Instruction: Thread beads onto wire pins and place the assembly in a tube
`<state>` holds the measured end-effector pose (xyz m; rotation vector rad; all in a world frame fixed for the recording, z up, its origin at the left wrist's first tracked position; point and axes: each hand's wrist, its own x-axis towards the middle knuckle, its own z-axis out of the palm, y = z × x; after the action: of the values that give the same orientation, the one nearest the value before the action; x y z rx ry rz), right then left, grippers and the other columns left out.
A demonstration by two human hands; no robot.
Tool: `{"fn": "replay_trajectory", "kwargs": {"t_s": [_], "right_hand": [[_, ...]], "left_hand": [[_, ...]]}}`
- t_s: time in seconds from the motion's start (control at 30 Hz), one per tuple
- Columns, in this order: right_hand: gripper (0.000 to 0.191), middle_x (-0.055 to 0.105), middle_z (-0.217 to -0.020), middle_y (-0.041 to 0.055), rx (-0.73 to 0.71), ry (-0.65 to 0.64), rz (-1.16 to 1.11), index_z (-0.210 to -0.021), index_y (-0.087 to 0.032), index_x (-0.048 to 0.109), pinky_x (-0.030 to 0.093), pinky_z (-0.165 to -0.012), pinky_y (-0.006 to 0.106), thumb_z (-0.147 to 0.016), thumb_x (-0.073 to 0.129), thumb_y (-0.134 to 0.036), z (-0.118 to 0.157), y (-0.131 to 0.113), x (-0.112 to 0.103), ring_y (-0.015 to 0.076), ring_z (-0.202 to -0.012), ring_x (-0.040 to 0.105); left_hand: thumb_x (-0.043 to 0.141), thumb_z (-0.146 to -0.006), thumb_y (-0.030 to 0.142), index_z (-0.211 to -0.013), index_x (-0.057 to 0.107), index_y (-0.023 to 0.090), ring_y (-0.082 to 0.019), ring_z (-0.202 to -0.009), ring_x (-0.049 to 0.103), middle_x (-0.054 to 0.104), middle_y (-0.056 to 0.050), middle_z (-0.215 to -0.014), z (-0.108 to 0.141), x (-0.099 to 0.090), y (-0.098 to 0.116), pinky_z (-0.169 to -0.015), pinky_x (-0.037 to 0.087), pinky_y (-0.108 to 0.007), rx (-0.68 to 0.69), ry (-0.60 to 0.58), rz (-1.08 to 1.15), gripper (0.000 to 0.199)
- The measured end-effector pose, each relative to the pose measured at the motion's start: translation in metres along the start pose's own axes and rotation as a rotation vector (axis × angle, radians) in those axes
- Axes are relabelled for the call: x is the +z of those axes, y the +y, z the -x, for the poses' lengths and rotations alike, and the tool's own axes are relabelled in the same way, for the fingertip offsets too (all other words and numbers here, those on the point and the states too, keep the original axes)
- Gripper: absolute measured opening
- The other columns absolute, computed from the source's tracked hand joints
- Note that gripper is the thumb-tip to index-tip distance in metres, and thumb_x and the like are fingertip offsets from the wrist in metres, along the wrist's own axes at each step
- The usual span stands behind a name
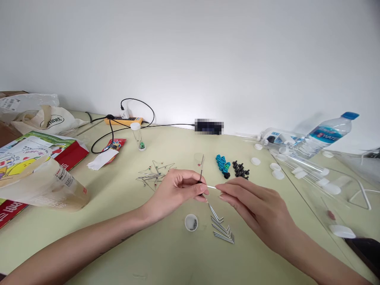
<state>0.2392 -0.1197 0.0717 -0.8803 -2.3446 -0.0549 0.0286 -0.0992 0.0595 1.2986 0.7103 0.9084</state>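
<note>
My left hand (182,188) pinches a thin dark rod (202,164) that stands upright between thumb and fingers. My right hand (252,202) is closed on the end of a thin white metal rod (211,187), which reaches across to my left fingertips. Just below the hands lie several bent metal rods (222,229) and a small white cap (191,223) with tiny dark pieces in it. Thin wires with small coloured beads (154,174) are piled beyond my left hand. Blue parts (222,165) and black parts (240,169) sit beyond my right hand.
A large drink cup (68,190) stands at the left by a red box (74,152). Behind are a clear tube (139,137), a power strip (130,120) and cables. Clear tubes, white caps (277,174) and a water bottle (326,134) lie at the right.
</note>
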Motion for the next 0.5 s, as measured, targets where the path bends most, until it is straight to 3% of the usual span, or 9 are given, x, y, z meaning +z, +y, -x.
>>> {"fn": "replay_trajectory", "kwargs": {"t_s": [0.1, 0.17, 0.33, 0.4, 0.5], "right_hand": [[0.025, 0.057, -0.065, -0.0031, 0.105, -0.06, -0.109, -0.115, -0.023, 0.051, 0.041, -0.05, 0.019, -0.095, 0.04, -0.015, -0.0001, -0.0015, -0.0009, 0.0086, -0.051, 0.053], [0.025, 0.057, -0.066, -0.0034, 0.146, -0.057, -0.098, -0.118, -0.023, 0.048, 0.041, -0.049, 0.019, -0.095, 0.041, -0.018, -0.0006, -0.0015, -0.0014, 0.0081, -0.049, 0.052], [0.017, 0.062, -0.095, 0.0079, -0.134, 0.078, 0.305, -0.103, -0.018, 0.056, 0.042, -0.054, 0.023, -0.089, 0.049, -0.01, 0.0008, 0.0018, 0.0007, 0.0123, -0.066, 0.058], [0.019, 0.063, -0.089, 0.0076, -0.201, 0.073, 0.358, -0.099, -0.016, 0.057, 0.043, -0.056, 0.025, -0.087, 0.047, -0.005, 0.0026, 0.0026, 0.002, 0.0144, -0.07, 0.059], [0.019, 0.062, -0.079, 0.0037, -0.135, 0.061, 0.253, -0.101, -0.017, 0.058, 0.042, -0.053, 0.024, -0.088, 0.047, -0.008, 0.0044, 0.002, 0.0029, 0.0131, -0.065, 0.058]], "left_hand": [[0.061, -0.081, 0.026, -0.078, 0.066, 0.012, -0.013, -0.071, 0.061, 0.059, -0.001, -0.071, 0.0013, 0.0028, -0.0026, -0.078, 0.056, -0.035, 0.024, -0.024, -0.032, 0.015], [0.061, -0.081, 0.026, -0.078, 0.066, 0.013, -0.013, -0.07, 0.061, 0.058, -0.001, -0.07, 0.0014, 0.0029, -0.0023, -0.078, 0.056, -0.035, 0.026, -0.022, -0.04, 0.015], [0.061, -0.081, 0.027, -0.082, 0.067, 0.014, -0.016, -0.076, 0.064, 0.063, -0.003, -0.076, -0.0009, -0.0013, -0.0008, -0.079, 0.056, -0.037, -0.013, -0.007, 0.018, 0.015], [0.062, -0.08, 0.028, -0.083, 0.067, 0.014, -0.017, -0.077, 0.065, 0.064, -0.004, -0.077, -0.0016, -0.0021, -0.0018, -0.079, 0.056, -0.038, -0.023, -0.01, 0.032, 0.015], [0.065, -0.077, 0.027, -0.083, 0.067, 0.014, -0.017, -0.078, 0.065, 0.064, -0.003, -0.078, -0.0019, -0.0012, -0.0045, -0.079, 0.055, -0.037, -0.015, -0.009, 0.038, 0.015]]}}
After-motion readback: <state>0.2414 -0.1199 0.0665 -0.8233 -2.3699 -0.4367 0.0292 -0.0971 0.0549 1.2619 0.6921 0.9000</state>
